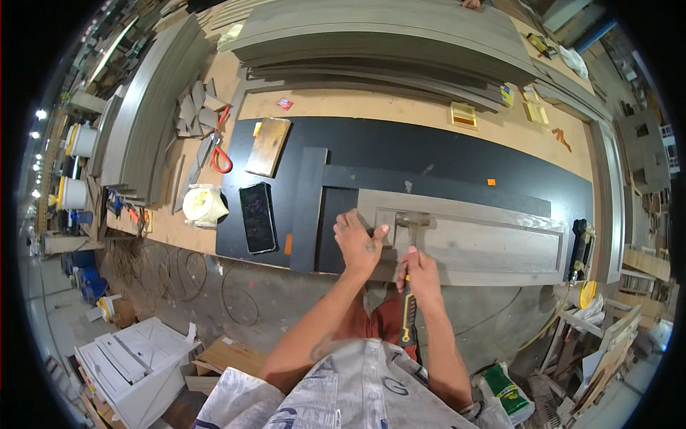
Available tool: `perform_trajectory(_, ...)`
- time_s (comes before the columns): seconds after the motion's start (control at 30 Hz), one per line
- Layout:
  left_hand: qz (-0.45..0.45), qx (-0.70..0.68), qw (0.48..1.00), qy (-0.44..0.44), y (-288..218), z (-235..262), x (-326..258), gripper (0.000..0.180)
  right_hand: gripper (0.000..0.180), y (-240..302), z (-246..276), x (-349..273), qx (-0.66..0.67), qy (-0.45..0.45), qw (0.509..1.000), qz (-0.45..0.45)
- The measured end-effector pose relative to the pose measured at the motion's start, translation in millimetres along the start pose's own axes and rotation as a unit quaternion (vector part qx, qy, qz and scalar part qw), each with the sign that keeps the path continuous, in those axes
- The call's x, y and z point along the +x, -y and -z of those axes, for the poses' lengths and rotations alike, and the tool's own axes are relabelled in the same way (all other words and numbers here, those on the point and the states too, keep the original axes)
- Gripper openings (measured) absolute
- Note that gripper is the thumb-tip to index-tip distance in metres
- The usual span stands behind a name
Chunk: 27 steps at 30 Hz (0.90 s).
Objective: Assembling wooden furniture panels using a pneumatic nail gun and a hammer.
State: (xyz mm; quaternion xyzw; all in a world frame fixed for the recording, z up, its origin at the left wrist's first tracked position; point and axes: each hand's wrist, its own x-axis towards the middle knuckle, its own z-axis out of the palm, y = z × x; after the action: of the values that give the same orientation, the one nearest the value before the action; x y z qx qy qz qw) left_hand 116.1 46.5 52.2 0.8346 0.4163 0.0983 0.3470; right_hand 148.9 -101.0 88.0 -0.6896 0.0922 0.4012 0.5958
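A grey framed cabinet door panel (pixel 493 243) with a recessed middle lies on the dark board (pixel 457 157) in front of me. My left hand (pixel 359 244) rests at the panel's left end, thumb stretched apart from the fingers and touching the panel's edge area. My right hand (pixel 421 277) is closed around the yellow-and-black handle of a hammer (pixel 409 300). The hammer's metal head is over the panel's left part, just right of my left thumb. I cannot tell whether it touches the surface. Dark strips (pixel 310 207) border the panel on its left and far sides.
At left lie a black phone (pixel 257 218), a wooden block (pixel 269 146), red-handled shears (pixel 221 159) and a tape roll (pixel 204 205). Grey panels are stacked at the back (pixel 386 43) and left (pixel 153 107). A black tool (pixel 580 250) stands by the panel's right end.
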Motion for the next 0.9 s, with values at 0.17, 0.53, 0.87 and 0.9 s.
perform_trajectory(0.17, -0.008, 0.012, 1.0, -0.007, 1, 0, -1, 0.078, 0.035, 0, -9, -4, 0.001, 0.004, 1.0, 0.01)
perform_trajectory(0.53, -0.016, 0.008, 1.0, -0.012, 5, 3, 2, 0.08, 0.039, 3, -3, 1, -0.007, 0.031, 0.999, 0.004)
perform_trajectory(0.87, 0.015, -0.007, 1.0, -0.009, -8, 8, 2, 0.081, 0.038, -2, -4, 2, 0.038, 0.028, 0.999, -0.014)
perform_trajectory(0.9, 0.031, -0.005, 0.999, 0.002, -12, 8, 2, 0.081, 0.038, -2, -4, 0, 0.045, 0.017, 0.999, -0.012)
